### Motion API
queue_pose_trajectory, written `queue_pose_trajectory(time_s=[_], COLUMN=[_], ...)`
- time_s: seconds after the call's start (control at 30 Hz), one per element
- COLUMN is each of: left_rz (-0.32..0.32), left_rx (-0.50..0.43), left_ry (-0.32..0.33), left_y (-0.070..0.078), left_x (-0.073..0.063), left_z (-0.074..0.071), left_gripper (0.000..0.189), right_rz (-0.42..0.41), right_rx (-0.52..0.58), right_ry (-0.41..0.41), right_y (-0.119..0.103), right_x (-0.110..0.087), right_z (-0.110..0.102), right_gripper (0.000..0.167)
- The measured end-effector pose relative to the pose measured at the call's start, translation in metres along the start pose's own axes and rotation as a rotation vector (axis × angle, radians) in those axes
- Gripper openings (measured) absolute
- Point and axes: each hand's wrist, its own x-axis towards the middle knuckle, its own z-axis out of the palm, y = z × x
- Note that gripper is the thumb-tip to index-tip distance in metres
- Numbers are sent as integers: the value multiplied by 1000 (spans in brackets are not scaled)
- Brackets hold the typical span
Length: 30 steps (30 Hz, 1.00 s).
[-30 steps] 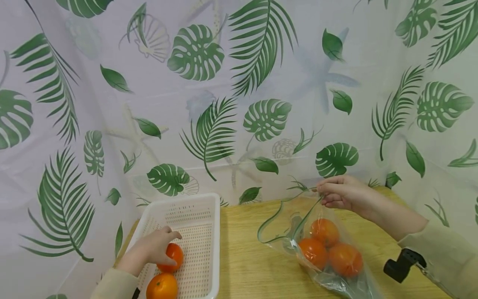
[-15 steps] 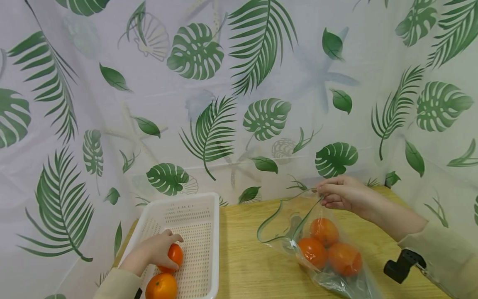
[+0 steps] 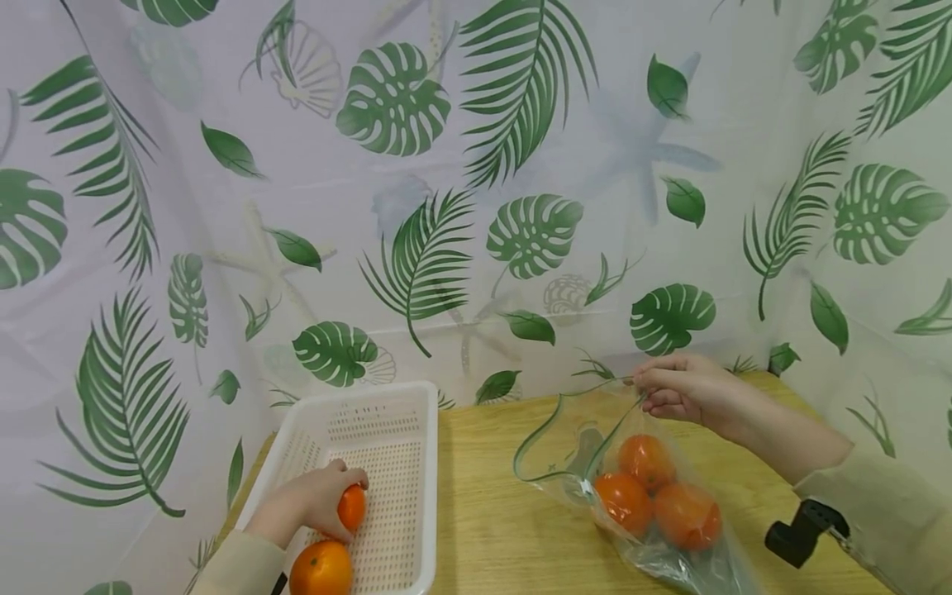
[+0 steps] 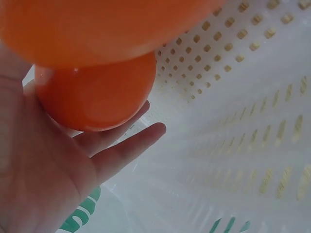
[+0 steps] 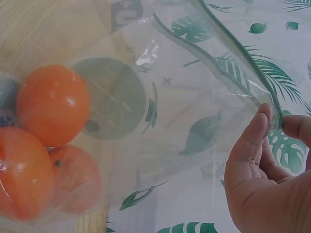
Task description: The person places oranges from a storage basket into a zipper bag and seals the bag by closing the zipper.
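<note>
My left hand (image 3: 312, 498) curls round an orange (image 3: 352, 506) inside the white plastic basket (image 3: 430, 504). A second orange (image 3: 321, 570) lies in the basket just nearer to me. In the left wrist view that nearer orange (image 4: 102, 29) covers part of the held orange (image 4: 99, 97), and the thumb cannot be seen fully. On the right, my right hand (image 3: 687, 390) pinches the green-edged rim of a clear zip bag (image 3: 554, 450) between thumb and fingers. The bag's mouth gapes toward the left. Three oranges (image 3: 645, 464) rest inside it.
A wooden table (image 3: 483, 496) carries the basket on the left and the bag on the right. Behind it hangs a white curtain (image 3: 476, 165) with a green leaf print. A black wrist camera (image 3: 803, 529) is strapped over the right sleeve.
My left hand has closed further round the orange, which has shifted slightly away from the nearer orange. The right hand and the bag stay nearly still.
</note>
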Motion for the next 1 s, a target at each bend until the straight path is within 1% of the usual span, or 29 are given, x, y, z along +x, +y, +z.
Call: queue_pose_trajectory(time_s=[0.27,0.43,0.6,0.8,1.0], left_rz=[-11,5,4,32,9], left_rx=[4,0,3,24,29], left_ry=[5,8,13,34,41], left_y=[1,2,2,1,1], left_x=[1,0,-1,-1,0], left_z=[0,-1,-1,0,0], left_gripper=[63,62,61,61,62], right_rz=[-1,1,-1,-3,-4], right_rx=[-4,-6,-4,-13,-19], right_ry=[2,1,-2,-2,-2], right_y=[3,4,4,3,3], right_x=[3,4,4,3,3], right_z=[-1,-1,-1,-1,0], right_gripper=[16,16,16,15,16])
